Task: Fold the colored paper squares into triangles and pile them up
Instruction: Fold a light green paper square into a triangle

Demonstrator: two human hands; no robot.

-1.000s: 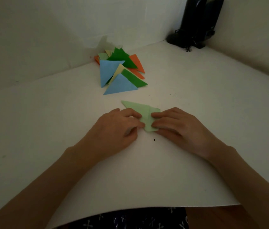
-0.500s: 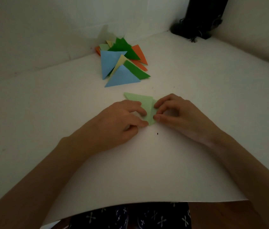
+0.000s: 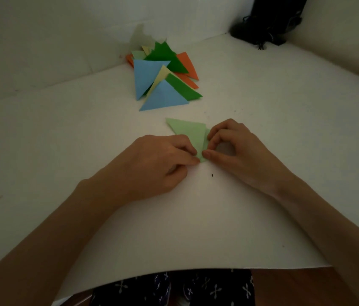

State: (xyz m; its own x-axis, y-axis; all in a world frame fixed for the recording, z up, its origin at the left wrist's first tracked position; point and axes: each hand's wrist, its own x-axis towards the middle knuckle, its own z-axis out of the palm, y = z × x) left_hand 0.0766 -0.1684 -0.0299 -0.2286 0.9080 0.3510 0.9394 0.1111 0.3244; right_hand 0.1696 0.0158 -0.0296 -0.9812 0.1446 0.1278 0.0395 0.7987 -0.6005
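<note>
Showing at the bottom edge: dark cloth with small white crosses (image 3: pixel 174 288), just below the near rim of the white table (image 3: pixel 174 235). Both bare forearms reach up across the table from the lower corners.

One tiny black speck (image 3: pixel 212 175) lies on the table, just in front of the fingertips.

Light green paper (image 3: pixel 190 131): one piece, mid-table, lying flat between the two hands. It is folded into a triangle shape with a long point aimed far-left and a narrow point toward the person. A thin sliver of a second layer shows along its right edge, so the layers do not quite match.

Left hand (image 3: pixel 163 157): knuckles up, fingers curled, thumb and forefinger tips pinching the near corner of the paper.

Right hand (image 3: pixel 238 151): thumb and forefinger bent into a ring, both tips pinching the paper's right edge; the other fingers are curled behind.

Pile of folded triangles (image 3: pixel 163 78): farther back, well apart from the hands, against the wall. Visible count: two blue, two pale yellow, at least two dark green, one light green, orange showing in three places. Overlap prevents a full count.

One black object (image 3: pixel 271 18) with cords stands in the far right corner; too dark to identify.
</note>
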